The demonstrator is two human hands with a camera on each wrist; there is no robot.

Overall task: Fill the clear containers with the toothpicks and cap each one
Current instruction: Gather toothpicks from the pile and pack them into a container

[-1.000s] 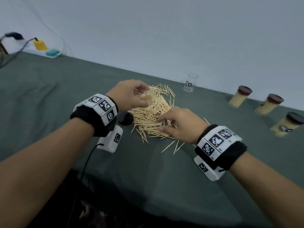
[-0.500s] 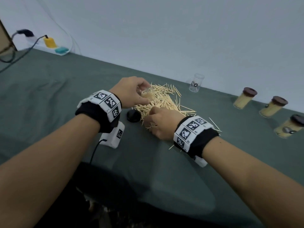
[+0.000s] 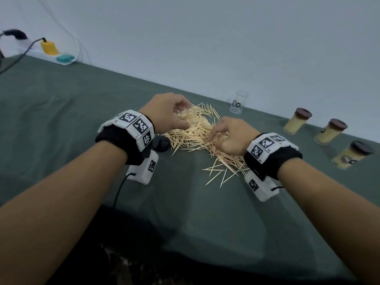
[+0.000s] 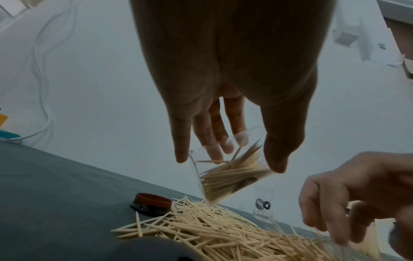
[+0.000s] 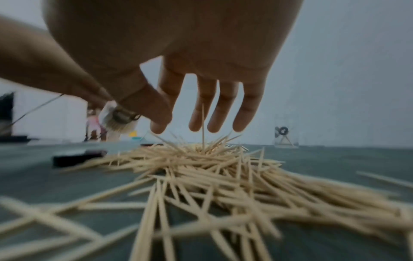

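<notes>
Toothpicks [image 3: 197, 136] heaped on green cloth [image 3: 61, 103] by pale wall [image 3: 205, 38]; left hand [image 3: 164, 112] gripping container [image 4: 228, 178], right hand [image 3: 230, 134] loose-fingered.

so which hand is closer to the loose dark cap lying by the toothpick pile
Left. The left hand holds a container just above and beside the dark cap. The right hand is over the far side of the toothpick pile, away from the cap.

Toothpick pile [image 3: 197, 136] mid-table, loose cap [image 3: 162, 143] at its left, empty container [image 3: 238, 102] behind, 3 capped containers [image 3: 329, 131] right.
</notes>
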